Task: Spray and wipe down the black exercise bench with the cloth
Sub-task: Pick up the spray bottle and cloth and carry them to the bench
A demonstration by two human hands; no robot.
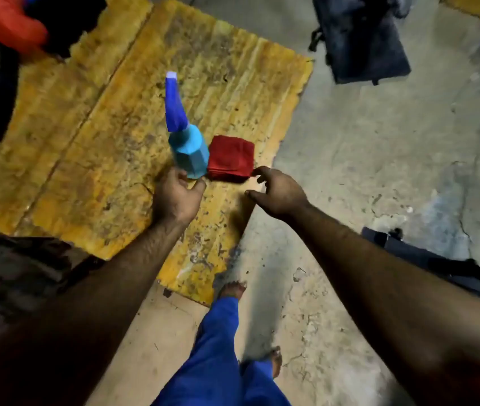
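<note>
A light-blue spray bottle point(188, 150) with a dark-blue trigger head stands upright on a worn yellow mat point(92, 136). A folded red cloth point(230, 157) lies right beside it, touching its base. My left hand point(177, 197) is just below the bottle, fingers apart, fingertips at its base but not wrapped around it. To the right, my right hand point(276, 191) hovers with spread fingers, one fingertip at the cloth's near right corner. A black padded piece point(361, 39), possibly the bench, lies at the top right.
Bare concrete floor point(379, 159) surrounds the mat. My blue trousers point(218, 356) and bare feet stand at its near edge. Dark equipment point(426, 262) sits at the right, a dark mass with something orange point(7, 22) at the top left, dark flooring at the lower left.
</note>
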